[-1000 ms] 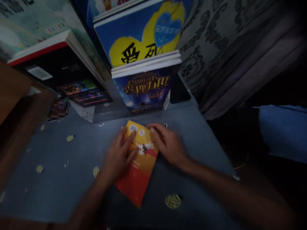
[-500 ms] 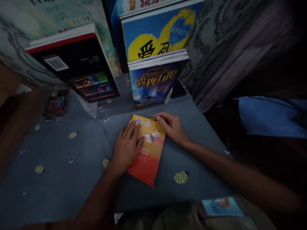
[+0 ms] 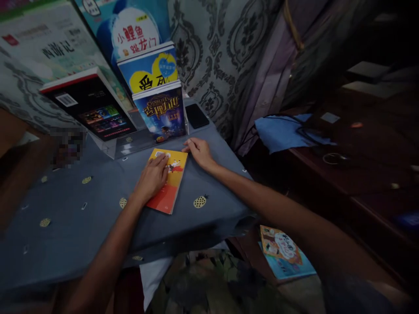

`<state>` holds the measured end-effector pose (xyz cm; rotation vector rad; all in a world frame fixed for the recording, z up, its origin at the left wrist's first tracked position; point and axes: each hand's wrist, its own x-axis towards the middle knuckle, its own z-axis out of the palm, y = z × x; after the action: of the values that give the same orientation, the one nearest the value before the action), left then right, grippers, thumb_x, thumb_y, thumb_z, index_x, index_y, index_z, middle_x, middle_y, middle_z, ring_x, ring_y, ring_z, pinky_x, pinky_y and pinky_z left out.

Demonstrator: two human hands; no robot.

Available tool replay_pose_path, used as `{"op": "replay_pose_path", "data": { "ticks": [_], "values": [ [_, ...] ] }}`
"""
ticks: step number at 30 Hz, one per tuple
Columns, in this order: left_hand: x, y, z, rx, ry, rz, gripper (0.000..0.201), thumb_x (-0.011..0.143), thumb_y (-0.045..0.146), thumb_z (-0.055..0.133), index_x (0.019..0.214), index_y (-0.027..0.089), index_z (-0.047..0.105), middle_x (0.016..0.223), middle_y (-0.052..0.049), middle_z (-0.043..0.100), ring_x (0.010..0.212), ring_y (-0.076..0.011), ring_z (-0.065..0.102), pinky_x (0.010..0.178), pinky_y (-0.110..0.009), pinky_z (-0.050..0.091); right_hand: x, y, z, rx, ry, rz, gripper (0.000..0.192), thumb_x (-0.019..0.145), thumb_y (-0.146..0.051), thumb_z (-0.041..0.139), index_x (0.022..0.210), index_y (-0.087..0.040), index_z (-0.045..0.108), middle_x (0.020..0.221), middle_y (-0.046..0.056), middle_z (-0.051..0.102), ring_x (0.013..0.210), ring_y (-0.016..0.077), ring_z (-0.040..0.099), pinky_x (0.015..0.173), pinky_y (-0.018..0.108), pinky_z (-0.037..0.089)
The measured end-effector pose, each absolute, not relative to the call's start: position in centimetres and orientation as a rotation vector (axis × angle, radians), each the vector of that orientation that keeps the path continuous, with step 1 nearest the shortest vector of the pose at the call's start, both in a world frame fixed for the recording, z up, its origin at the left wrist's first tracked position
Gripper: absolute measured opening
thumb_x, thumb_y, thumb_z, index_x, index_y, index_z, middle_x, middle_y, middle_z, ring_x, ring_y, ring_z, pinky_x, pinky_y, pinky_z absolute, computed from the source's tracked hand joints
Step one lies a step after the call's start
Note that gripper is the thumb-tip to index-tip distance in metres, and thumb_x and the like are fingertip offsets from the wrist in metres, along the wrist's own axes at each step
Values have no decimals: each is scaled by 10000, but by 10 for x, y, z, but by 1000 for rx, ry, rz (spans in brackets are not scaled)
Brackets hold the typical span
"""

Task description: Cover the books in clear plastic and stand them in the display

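A thin yellow-and-red book [image 3: 175,181] lies closed on the patterned blue tablecloth, its barcode side up. Spread over its upper left part, my left hand [image 3: 152,176] rests flat, fingers stretched and partly covering the barcode. At the book's top right corner is my right hand [image 3: 200,152], thumb and fingertips drawn together in a pinch on the corner. Just behind the book stands a dark blue paperback [image 3: 162,115] on a clear stand. A black book [image 3: 103,109] with a red top edge leans on another stand to its left.
Larger picture books, one blue and yellow [image 3: 150,69], stand behind. A black phone [image 3: 197,116] lies right of the stand. Beside my right forearm, lower down, are an orange book [image 3: 278,246] and a light-blue one [image 3: 288,268]. A blue cloth [image 3: 278,133] lies on dark furniture.
The view has tilted up and shifted right, so the table things appear smaller and farther left. My left hand still lies on the book; my right hand stays at its top right corner.
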<state>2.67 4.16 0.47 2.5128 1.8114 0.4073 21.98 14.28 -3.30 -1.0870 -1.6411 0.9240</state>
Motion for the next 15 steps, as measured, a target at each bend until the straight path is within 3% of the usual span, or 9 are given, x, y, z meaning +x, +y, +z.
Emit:
{"op": "replay_pose_path", "data": {
  "ticks": [7, 11, 15],
  "values": [
    [66, 51, 15, 2557, 1734, 316, 436, 997, 325, 495, 1353, 95, 598, 1479, -159, 565, 1380, -281, 522, 1165, -434, 415, 219, 144, -23, -1121, -1693, 885, 334, 1032, -282, 412, 957, -175, 720, 803, 51, 781, 777, 185, 740, 760, 284, 536],
    [85, 49, 23, 2578, 1875, 193, 391, 959, 376, 599, 1241, 107, 639, 1373, -169, 625, 1264, -303, 587, 1066, -423, 488, 221, 146, -24, -1104, -1681, 932, 378, 1055, -382, 408, 970, -180, 715, 792, 47, 771, 757, 178, 744, 753, 278, 548],
    [101, 46, 28, 2574, 2060, 30, 283, 960, 305, 579, 1157, 111, 640, 1212, -173, 641, 1151, -322, 593, 904, -421, 545, 224, 146, -25, -1104, -1676, 949, 369, 1058, -381, 407, 961, -181, 701, 790, 45, 763, 754, 170, 744, 747, 269, 550]
  ]
}}
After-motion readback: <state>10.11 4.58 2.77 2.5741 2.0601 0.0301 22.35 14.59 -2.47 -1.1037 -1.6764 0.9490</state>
